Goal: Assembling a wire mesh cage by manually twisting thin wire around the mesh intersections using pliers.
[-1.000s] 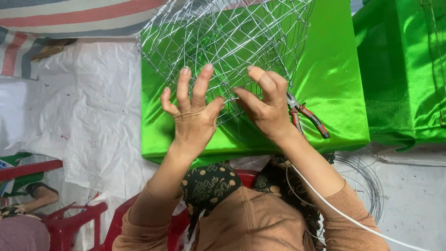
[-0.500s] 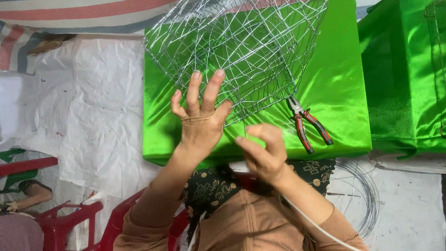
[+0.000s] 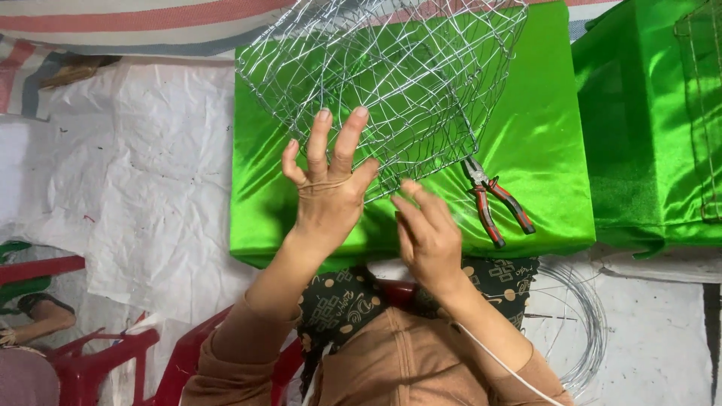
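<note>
Step in hand: wire-weaving on a silver wire mesh frame [image 3: 383, 83], judged to be mid-build, since the mesh is dense yet its near rim looks loose and unfinished.
Frame position: it rests on a box covered in shiny green cloth [image 3: 556, 150] that serves as the bench, with its far part running out of view at the top.
Left hand [image 3: 327, 192]: fingers spread wide against the near rim of the mesh; the grip closes on nothing solid, though a thin strand crosses the base of the fingers.
Right hand [image 3: 429, 233]: fingers loosely curled just below the rim; whether a wire end sits in its grip cannot be told.
Next move calls for: a judgement only, namely a steady rim and a fine pinch on a single strand.
Pliers [image 3: 496, 199]: red-handled, lying on the cloth just right of the right hand, apart from the frame.
Edges: the cloth's front edge runs right under both wrists.
Open room: bare green cloth to the right of the pliers; a second green-covered box [image 3: 654, 135] stands beside it; a wire coil [image 3: 579, 323] lies on the floor below.
</note>
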